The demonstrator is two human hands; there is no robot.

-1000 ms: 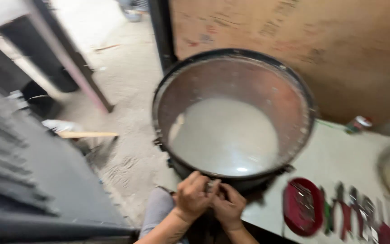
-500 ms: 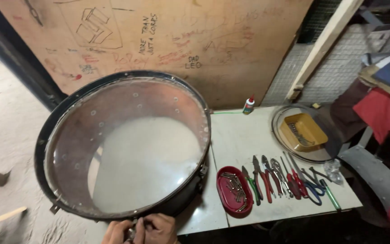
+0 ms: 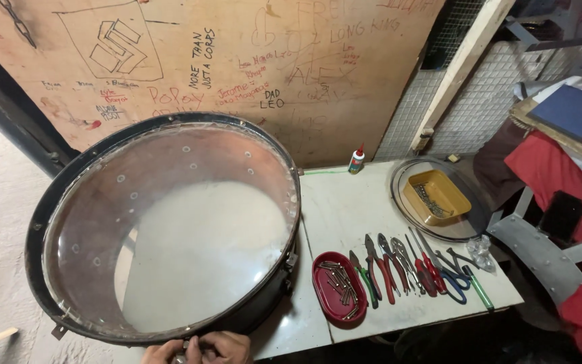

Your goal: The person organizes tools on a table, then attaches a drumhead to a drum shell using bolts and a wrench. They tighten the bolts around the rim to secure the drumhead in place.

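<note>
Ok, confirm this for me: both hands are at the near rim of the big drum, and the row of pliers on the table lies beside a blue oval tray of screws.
Not quite. The head view shows the oval tray beside the pliers is red, not blue. The rest holds: the left hand and right hand are at the near rim of the drum, and the pliers lie in a row on the table.

Even, soft indoor light, sharp focus, wide-angle bending at the edges, dim shadow along the bottom corners.
</note>
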